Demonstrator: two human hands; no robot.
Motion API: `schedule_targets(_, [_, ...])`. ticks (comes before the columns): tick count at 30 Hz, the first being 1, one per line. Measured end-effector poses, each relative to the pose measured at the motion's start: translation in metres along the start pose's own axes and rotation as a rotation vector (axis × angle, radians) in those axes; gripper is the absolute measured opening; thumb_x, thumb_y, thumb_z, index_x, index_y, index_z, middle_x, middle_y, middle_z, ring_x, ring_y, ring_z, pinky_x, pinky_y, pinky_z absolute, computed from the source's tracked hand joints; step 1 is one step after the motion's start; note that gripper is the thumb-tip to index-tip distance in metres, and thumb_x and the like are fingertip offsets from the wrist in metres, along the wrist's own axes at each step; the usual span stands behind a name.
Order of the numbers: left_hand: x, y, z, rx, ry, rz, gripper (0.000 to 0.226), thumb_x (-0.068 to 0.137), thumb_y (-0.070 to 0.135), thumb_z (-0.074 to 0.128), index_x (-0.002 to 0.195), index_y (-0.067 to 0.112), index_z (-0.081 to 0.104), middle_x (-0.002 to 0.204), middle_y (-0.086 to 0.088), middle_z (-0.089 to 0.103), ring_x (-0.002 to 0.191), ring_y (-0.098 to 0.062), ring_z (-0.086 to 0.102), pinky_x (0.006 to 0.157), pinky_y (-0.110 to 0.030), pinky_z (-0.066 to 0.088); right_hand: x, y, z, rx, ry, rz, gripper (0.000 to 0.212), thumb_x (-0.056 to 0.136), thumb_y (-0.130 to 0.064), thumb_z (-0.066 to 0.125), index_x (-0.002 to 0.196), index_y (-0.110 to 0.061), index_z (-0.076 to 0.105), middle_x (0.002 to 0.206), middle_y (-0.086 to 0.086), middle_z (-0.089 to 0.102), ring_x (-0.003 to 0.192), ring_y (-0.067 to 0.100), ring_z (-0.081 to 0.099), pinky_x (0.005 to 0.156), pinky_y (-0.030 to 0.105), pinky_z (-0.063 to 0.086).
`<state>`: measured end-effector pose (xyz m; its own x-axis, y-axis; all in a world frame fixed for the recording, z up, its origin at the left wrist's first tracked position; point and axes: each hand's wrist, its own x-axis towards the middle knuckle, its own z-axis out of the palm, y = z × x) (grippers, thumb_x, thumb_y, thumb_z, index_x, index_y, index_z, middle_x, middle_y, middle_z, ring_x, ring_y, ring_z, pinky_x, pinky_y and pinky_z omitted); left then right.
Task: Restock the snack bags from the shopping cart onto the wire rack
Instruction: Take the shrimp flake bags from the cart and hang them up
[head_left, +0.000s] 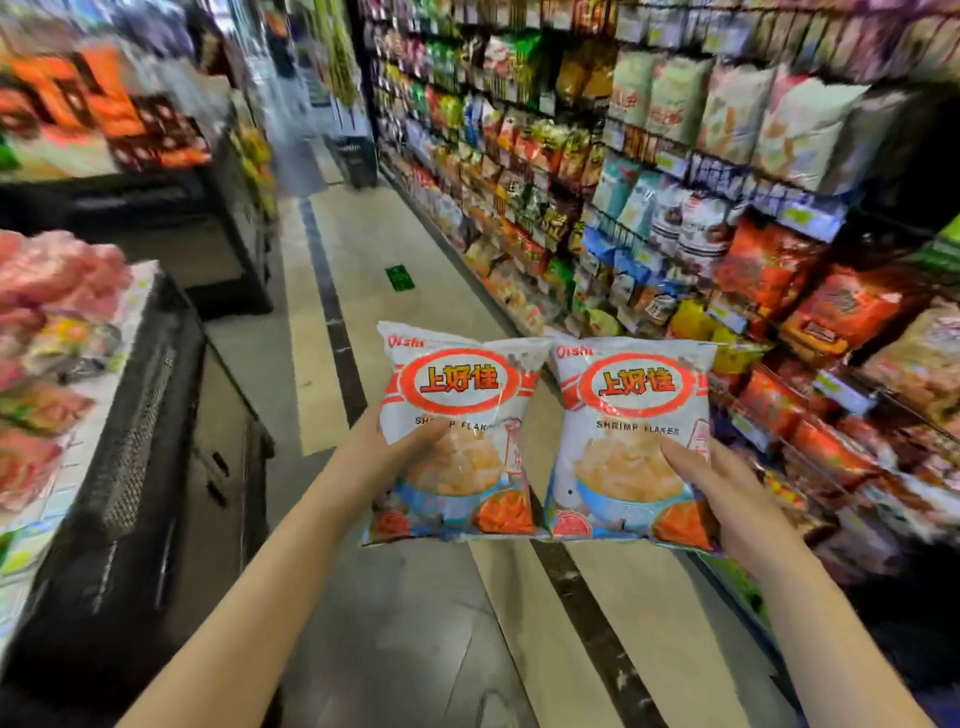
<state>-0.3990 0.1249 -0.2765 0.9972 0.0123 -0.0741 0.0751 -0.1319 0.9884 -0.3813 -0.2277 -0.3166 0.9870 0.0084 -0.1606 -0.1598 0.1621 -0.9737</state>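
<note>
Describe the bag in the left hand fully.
The left bag is a glossy, puffed white pouch: red oval logo, "Shrimp Flakes" lettering, pictured chips in a blue bowl. Held roughly upright, front to the camera. The left hand grips its left side, thumb on the front; its right edge meets the other bag.

Left hand (387, 449) grips one shrimp flakes bag (457, 436), right hand (727, 493) grips a second identical bag (631, 441). Bags upright, side by side, top corners touching, held over the aisle floor (415, 623). Wire rack (649, 171) of snacks runs along the right; dark display counter (156, 467) on the left.
</note>
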Motion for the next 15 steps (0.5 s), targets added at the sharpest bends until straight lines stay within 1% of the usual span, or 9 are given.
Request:
schedule_targets(1, [0.019,0.003,-0.004,0.012,-0.002,0.003,0.042,0.086,0.043,0.080,0.125,0.032,0.066,0.118,0.007,0.077,0.109,-0.016,0.074,0.099,-0.047,0.057,0.020,-0.001,0.003,0.009,-0.012,0.005,0.040,0.093,-0.025,0.066,0.132,-0.017,0.065,0.120,0.009,0.075,0.106,0.029,0.074,0.074,0.030,0.063])
schedule_targets(3, [0.057,0.007,-0.014,-0.003,-0.001,0.000,0.050,0.084,0.044,0.079,0.129,0.027,0.065,0.122,-0.001,0.076,0.112,-0.024,0.073,0.101,-0.053,0.056,0.056,-0.006,0.009,0.032,-0.025,0.010,0.042,0.091,-0.029,0.068,0.132,-0.019,0.065,0.121,0.008,0.075,0.108,0.030,0.074,0.080,0.036,0.064])
schedule_targets(5, [0.096,0.010,-0.021,-0.024,0.003,-0.016,0.055,0.085,0.045,0.081,0.132,0.024,0.063,0.123,-0.004,0.075,0.113,-0.028,0.073,0.102,-0.055,0.055,0.090,-0.017,0.015,0.041,-0.029,-0.003,0.038,0.092,-0.025,0.065,0.129,-0.018,0.067,0.116,0.008,0.077,0.104,0.029,0.075,0.077,0.035,0.064])
schedule_targets(6, [0.113,0.012,-0.024,-0.024,-0.002,-0.017,0.057,0.084,0.046,0.082,0.133,0.024,0.062,0.124,-0.004,0.075,0.113,-0.028,0.073,0.101,-0.055,0.055,0.107,-0.022,0.016,0.035,-0.031,-0.004,0.037,0.093,-0.024,0.065,0.129,-0.017,0.067,0.116,0.009,0.077,0.104,0.029,0.075,0.076,0.034,0.064])
schedule_targets(8, [0.147,0.015,-0.027,-0.015,0.006,-0.013,0.060,0.083,0.049,0.084,0.133,0.025,0.062,0.123,-0.003,0.075,0.111,-0.027,0.073,0.100,-0.054,0.056,0.138,-0.031,0.018,0.008,-0.032,0.000,0.041,0.092,-0.025,0.066,0.132,-0.016,0.065,0.119,0.010,0.076,0.107,0.030,0.074,0.081,0.036,0.064])
schedule_targets(11, [0.192,0.022,-0.030,0.020,-0.003,0.010,0.052,0.085,0.049,0.081,0.129,0.026,0.064,0.120,-0.001,0.076,0.107,-0.025,0.075,0.097,-0.052,0.058,0.180,-0.045,0.020,-0.007,-0.014,-0.010,0.053,0.084,-0.032,0.072,0.134,-0.016,0.064,0.121,0.008,0.075,0.112,0.028,0.072,0.087,0.035,0.062])
schedule_targets(12, [0.201,0.025,-0.030,0.030,-0.003,0.017,0.051,0.086,0.049,0.081,0.129,0.026,0.065,0.119,-0.001,0.076,0.106,-0.024,0.075,0.097,-0.052,0.058,0.188,-0.050,0.022,-0.016,-0.009,-0.019,0.055,0.081,-0.034,0.073,0.134,-0.018,0.064,0.121,0.006,0.075,0.113,0.028,0.072,0.090,0.037,0.062])
schedule_targets(14, [0.233,0.030,-0.028,0.031,-0.009,0.020,0.050,0.085,0.049,0.080,0.128,0.027,0.065,0.117,0.002,0.077,0.104,-0.021,0.076,0.096,-0.051,0.059,0.212,-0.057,0.022,-0.032,-0.006,-0.037,0.052,0.085,-0.033,0.072,0.135,-0.021,0.064,0.123,0.004,0.075,0.114,0.026,0.071,0.097,0.044,0.057])
schedule_targets(15, [0.250,0.033,-0.027,0.030,-0.020,0.019,0.049,0.085,0.049,0.079,0.127,0.027,0.064,0.116,0.003,0.077,0.102,-0.020,0.076,0.095,-0.050,0.059,0.223,-0.059,0.021,-0.040,0.001,-0.046,0.049,0.089,-0.030,0.070,0.137,-0.021,0.062,0.125,0.004,0.074,0.115,0.026,0.071,0.100,0.044,0.053])
